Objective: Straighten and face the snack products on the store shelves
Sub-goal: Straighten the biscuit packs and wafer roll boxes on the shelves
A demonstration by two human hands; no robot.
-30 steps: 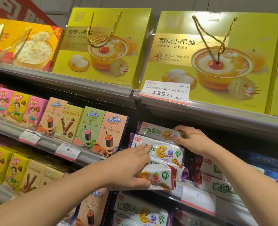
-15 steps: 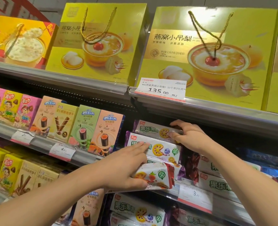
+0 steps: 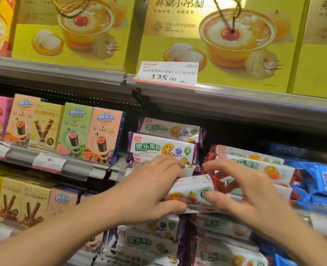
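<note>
Both my hands grip one flat, glossy film biscuit packet (image 3: 191, 191), white with a strawberry print and a crimped dark red end seal. It sits at the front edge of the middle shelf, tilted, its right end raised.

My left hand (image 3: 149, 191) wraps the packet's left half: the thumb lies under the lower edge and the fingers curl over the top. My right hand (image 3: 243, 191) holds the right half: the thumb presses the printed face near the green round mark and the fingers arch over the crinkled red seal. The two hands are close together, nearly touching above the packet.

Directly behind, a stack of purple-edged packets (image 3: 162, 148) of the same shape lies flat, faces forward, each with a smooth white panel and green lettering. To the right, red-edged packets (image 3: 254, 162) lie stacked lengthwise. Beyond them are blue film packs (image 3: 320, 181) with wrinkled surfaces.

To the left on the same shelf level stand rigid cardboard cartons (image 3: 103, 137), rectangular and upright, in peach, green and cream, printed with wafer rolls. A white paper price tag (image 3: 49, 162) sits in the grey plastic shelf rail (image 3: 78, 167) below them.

The upper shelf carries large yellow gift boxes (image 3: 226, 41) with twisted gold cord handles. A paper price label (image 3: 166, 73) reading 135.00 leans against the front of one.
</note>
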